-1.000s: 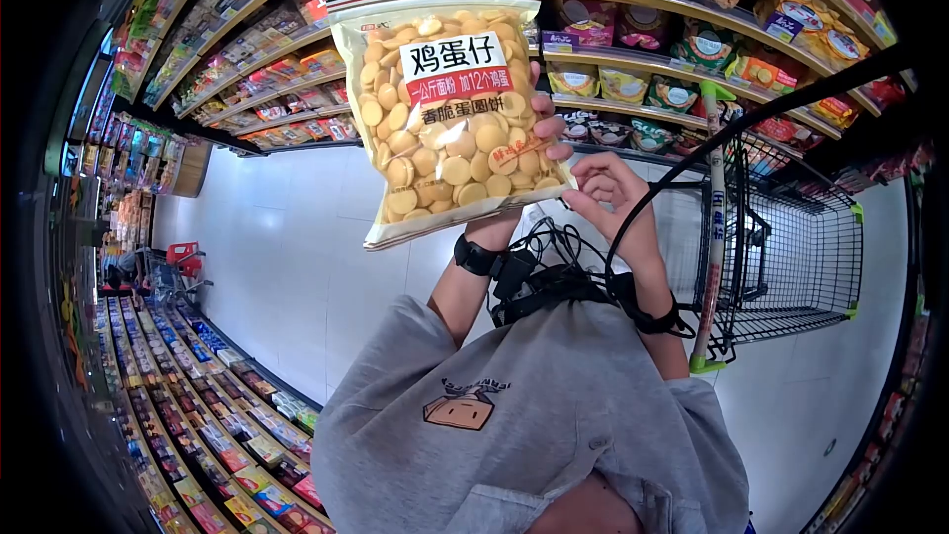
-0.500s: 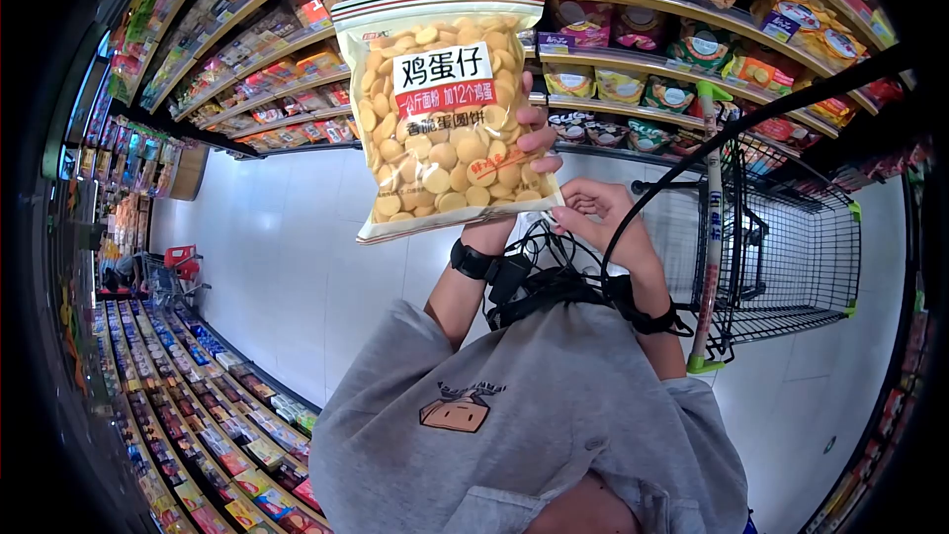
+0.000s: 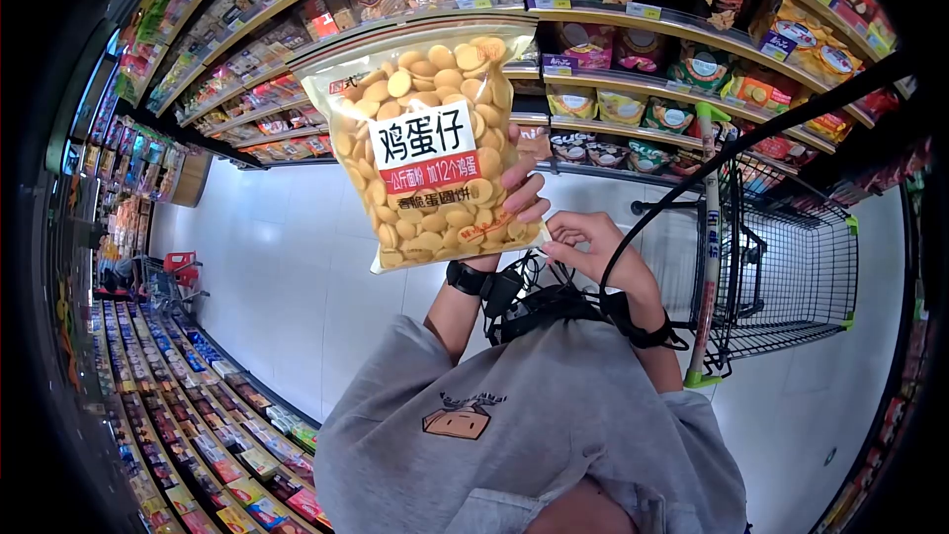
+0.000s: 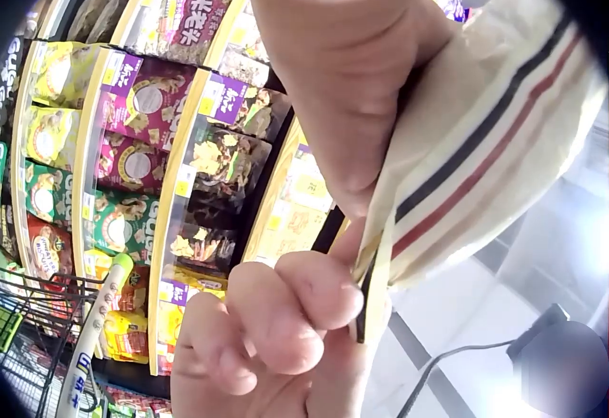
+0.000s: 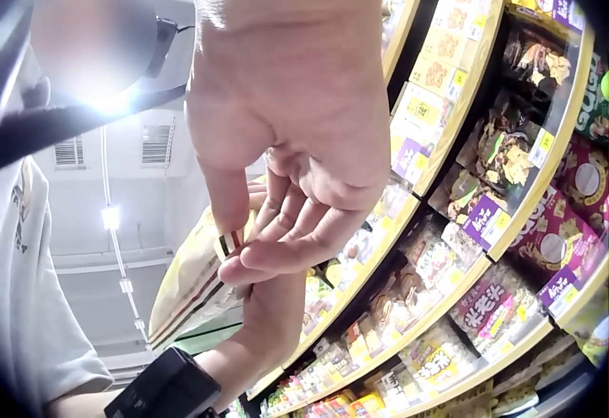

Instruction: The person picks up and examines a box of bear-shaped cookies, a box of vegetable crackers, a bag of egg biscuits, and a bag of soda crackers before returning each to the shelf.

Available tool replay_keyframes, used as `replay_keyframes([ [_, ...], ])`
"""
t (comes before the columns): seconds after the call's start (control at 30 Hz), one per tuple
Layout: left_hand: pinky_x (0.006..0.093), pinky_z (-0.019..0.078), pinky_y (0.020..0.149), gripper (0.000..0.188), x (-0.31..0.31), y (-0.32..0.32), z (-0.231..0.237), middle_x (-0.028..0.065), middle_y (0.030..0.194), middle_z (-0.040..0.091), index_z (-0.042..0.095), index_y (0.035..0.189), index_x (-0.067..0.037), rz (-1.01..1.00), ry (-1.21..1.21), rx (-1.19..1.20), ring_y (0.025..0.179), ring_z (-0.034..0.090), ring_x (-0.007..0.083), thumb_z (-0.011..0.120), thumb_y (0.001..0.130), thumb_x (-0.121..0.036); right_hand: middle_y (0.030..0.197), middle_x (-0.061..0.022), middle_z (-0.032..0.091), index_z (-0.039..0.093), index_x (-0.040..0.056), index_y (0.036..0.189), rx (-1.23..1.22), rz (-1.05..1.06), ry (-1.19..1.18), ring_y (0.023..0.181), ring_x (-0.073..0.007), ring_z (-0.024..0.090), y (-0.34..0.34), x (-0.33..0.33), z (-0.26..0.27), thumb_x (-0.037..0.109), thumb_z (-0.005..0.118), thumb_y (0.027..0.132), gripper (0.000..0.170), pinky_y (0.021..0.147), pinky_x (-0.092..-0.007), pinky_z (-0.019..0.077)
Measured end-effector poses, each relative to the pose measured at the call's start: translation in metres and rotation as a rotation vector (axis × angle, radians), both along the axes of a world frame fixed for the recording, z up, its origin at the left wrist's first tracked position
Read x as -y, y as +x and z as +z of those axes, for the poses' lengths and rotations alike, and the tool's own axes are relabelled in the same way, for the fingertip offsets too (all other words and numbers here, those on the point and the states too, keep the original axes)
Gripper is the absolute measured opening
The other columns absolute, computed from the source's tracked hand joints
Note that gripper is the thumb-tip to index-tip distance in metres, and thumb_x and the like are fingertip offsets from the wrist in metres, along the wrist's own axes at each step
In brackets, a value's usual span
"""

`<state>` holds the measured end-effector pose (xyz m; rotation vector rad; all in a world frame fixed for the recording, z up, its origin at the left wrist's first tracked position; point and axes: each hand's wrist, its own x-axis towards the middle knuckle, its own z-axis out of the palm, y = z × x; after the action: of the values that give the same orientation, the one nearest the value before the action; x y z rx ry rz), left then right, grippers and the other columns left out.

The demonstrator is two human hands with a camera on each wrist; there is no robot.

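Note:
A large clear-and-cream bag of round egg biscuits (image 3: 425,222) is held up in front of the chest, its label facing the head camera. My left hand (image 3: 524,186) grips it from behind, with fingers wrapped over its right edge; the palm is hidden there. In the left wrist view that left hand (image 4: 333,85) lies against the striped bottom of the bag (image 4: 476,170). My right hand (image 3: 598,249) pinches the lower right corner between thumb and fingertips. From the right wrist view, the right hand (image 5: 295,170) shows its thumb and forefinger on that corner.
Shelves of bagged snacks (image 3: 643,54) curve across the front. A wire shopping cart (image 3: 791,267) stands at the right, its handle (image 3: 709,247) close to the right arm. Low shelves (image 3: 198,415) run along the left, with another cart (image 3: 173,277) farther off. Black cables (image 3: 539,297) hang near the wrists.
The bag has moved down and left, and its printed face leans more to the left. Both hands have come down slightly with it, keeping their holds.

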<state>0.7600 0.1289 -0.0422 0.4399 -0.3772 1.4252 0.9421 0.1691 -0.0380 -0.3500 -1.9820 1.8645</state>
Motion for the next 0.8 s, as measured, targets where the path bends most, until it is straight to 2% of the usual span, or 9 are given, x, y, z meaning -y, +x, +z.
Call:
replay_keyframes([
  [0.07, 0.0324, 0.0368, 0.065, 0.061, 0.001, -0.002, 0.001, 0.0033, 0.086, 0.044, 0.038, 0.141, -0.011, 0.015, -0.038, -0.019, 0.070, 0.043, 0.0156, 0.046, 0.094, -0.049, 0.073, -0.0072, 0.064, 0.058, -0.0048, 0.090, -0.023, -0.022, -0.020, 0.068, -0.0110, 0.063, 0.000, 0.001, -0.001, 0.009, 0.064, 0.091, 0.015, 0.066, -0.0267, 0.0512],
  [0.13, 0.0329, 0.0369, 0.065, 0.062, 0.000, -0.003, 0.000, 0.0037, 0.087, 0.044, 0.037, 0.141, -0.010, -0.005, -0.029, -0.020, 0.070, 0.043, 0.0160, 0.046, 0.094, -0.050, 0.080, -0.0063, 0.067, 0.062, -0.0046, 0.096, 0.000, 0.016, 0.006, 0.074, -0.0118, 0.066, 0.000, 0.000, -0.002, 0.008, 0.063, 0.092, 0.013, 0.071, -0.0259, 0.0526],
  [0.2, 0.0333, 0.0370, 0.066, 0.063, 0.001, -0.003, 0.004, 0.0041, 0.088, 0.044, 0.037, 0.141, -0.010, -0.028, -0.020, -0.020, 0.071, 0.043, 0.0164, 0.045, 0.094, -0.051, 0.080, -0.0065, 0.067, 0.062, -0.0048, 0.097, -0.011, 0.019, 0.002, 0.074, -0.0121, 0.067, 0.001, 0.002, -0.005, 0.008, 0.063, 0.092, 0.014, 0.071, -0.0260, 0.0528],
  [0.23, 0.0337, 0.0386, 0.066, 0.058, 0.003, -0.003, 0.007, 0.0035, 0.089, 0.047, 0.038, 0.141, -0.010, -0.010, -0.056, -0.056, 0.071, 0.046, 0.0156, 0.045, 0.096, -0.046, 0.080, -0.0066, 0.067, 0.062, -0.0049, 0.097, -0.021, 0.022, -0.004, 0.074, -0.0124, 0.067, 0.002, 0.002, -0.005, 0.008, 0.063, 0.092, 0.014, 0.071, -0.0261, 0.0530],
  [0.27, 0.0340, 0.0401, 0.067, 0.054, 0.003, -0.002, 0.011, 0.0029, 0.090, 0.049, 0.040, 0.142, -0.011, 0.008, -0.092, -0.092, 0.071, 0.048, 0.0149, 0.045, 0.098, -0.042, 0.080, -0.0066, 0.067, 0.062, -0.0049, 0.097, -0.021, 0.018, -0.003, 0.074, -0.0124, 0.067, 0.002, 0.003, -0.004, 0.008, 0.063, 0.092, 0.014, 0.071, -0.0261, 0.0530],
  [0.47, 0.0357, 0.0406, 0.068, 0.054, 0.000, -0.001, 0.005, 0.0038, 0.092, 0.050, 0.039, 0.143, -0.011, -0.019, -0.114, 0.004, 0.074, 0.048, 0.0156, 0.045, 0.098, -0.040, 0.077, -0.0051, 0.066, 0.062, -0.0043, 0.090, 0.007, -0.033, -0.018, 0.072, -0.0113, 0.066, 0.004, 0.005, 0.000, 0.010, 0.063, 0.092, 0.014, 0.069, -0.0249, 0.0523],
  [0.53, 0.0333, 0.0363, 0.066, 0.066, -0.004, -0.003, 0.000, 0.0043, 0.094, 0.046, 0.037, 0.144, -0.010, -0.036, -0.029, 0.035, 0.074, 0.044, 0.0162, 0.047, 0.092, -0.051, 0.075, -0.0039, 0.065, 0.061, -0.0036, 0.086, 0.052, -0.082, -0.012, 0.071, -0.0105, 0.066, 0.005, 0.007, -0.001, 0.011, 0.064, 0.092, 0.016, 0.068, -0.0240, 0.0518],
  [0.8, 0.0333, 0.0360, 0.066, 0.070, -0.011, -0.003, 0.003, 0.0048, 0.095, 0.045, 0.038, 0.144, -0.009, -0.058, -0.043, 0.005, 0.076, 0.043, 0.0164, 0.046, 0.091, -0.054, 0.075, -0.0053, 0.064, 0.059, -0.0042, 0.085, 0.091, -0.105, -0.012, 0.073, -0.0115, 0.066, 0.007, 0.009, -0.001, 0.012, 0.059, 0.095, 0.019, 0.069, -0.0247, 0.0522],
])
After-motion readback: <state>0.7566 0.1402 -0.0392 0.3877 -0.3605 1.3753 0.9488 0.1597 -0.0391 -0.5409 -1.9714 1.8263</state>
